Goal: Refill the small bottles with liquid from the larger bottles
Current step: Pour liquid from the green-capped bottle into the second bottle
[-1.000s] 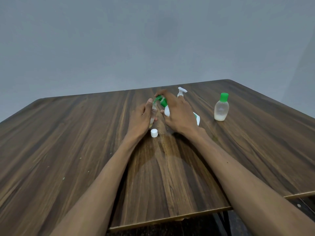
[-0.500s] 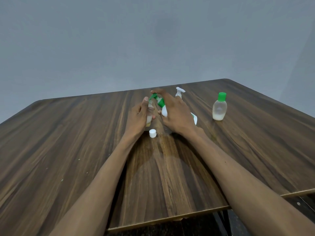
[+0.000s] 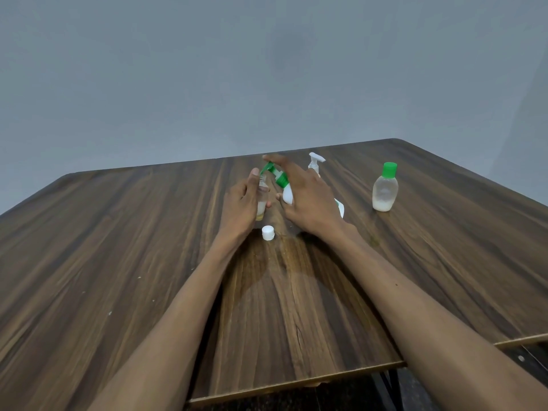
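Observation:
My left hand [image 3: 240, 203] grips a small clear bottle [image 3: 262, 200] with an open threaded neck, held upright just above the table. My right hand [image 3: 308, 200] holds a larger white bottle with a green pump head [image 3: 281, 182], tilted so the green nozzle sits over the small bottle's mouth; my forefinger lies along the top of the pump. A little pale liquid shows in the small bottle's lower part. Its white cap [image 3: 267, 233] lies on the table just in front of my hands.
A white pump bottle [image 3: 315, 163] stands behind my right hand, mostly hidden. A small clear bottle with a green cap [image 3: 385, 188] stands to the right. The wooden table [image 3: 118, 247] ends in a front edge near me; a grey wall lies behind.
Both hands have lifted slightly with their bottles, and the small bottle now hangs a little above the table. The pump nozzle stays over its mouth.

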